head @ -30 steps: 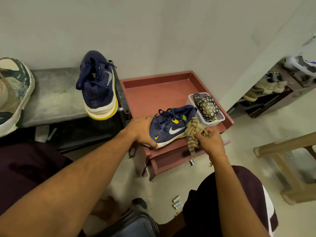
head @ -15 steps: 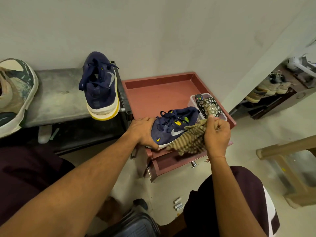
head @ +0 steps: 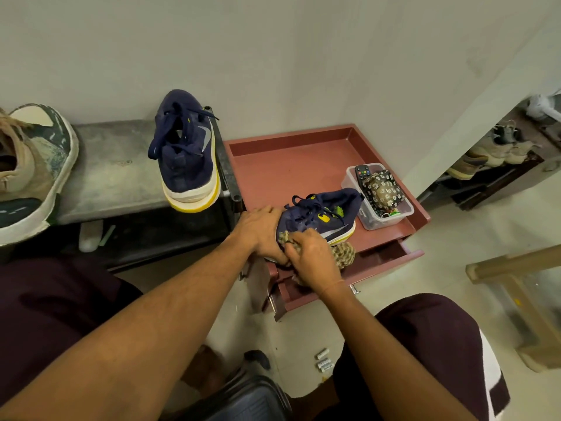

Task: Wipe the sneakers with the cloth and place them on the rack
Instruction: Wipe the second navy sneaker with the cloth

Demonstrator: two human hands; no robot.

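Sneakers, navy with yellow soles, two: one sneaker lies on the red counter, just left of the clear plastic bin holding a remote and a patterned pouch; second sneaker stands on the grey rack, left of the counter, beside a tan shoe. Progress, as judged: one shoe racked, the other in wiping, its placing left to do. Left hand: grip laid over the toe end, steadying it. Right hand: grip closed on the striped cloth, pressing it against the near side of the shoe by the toe
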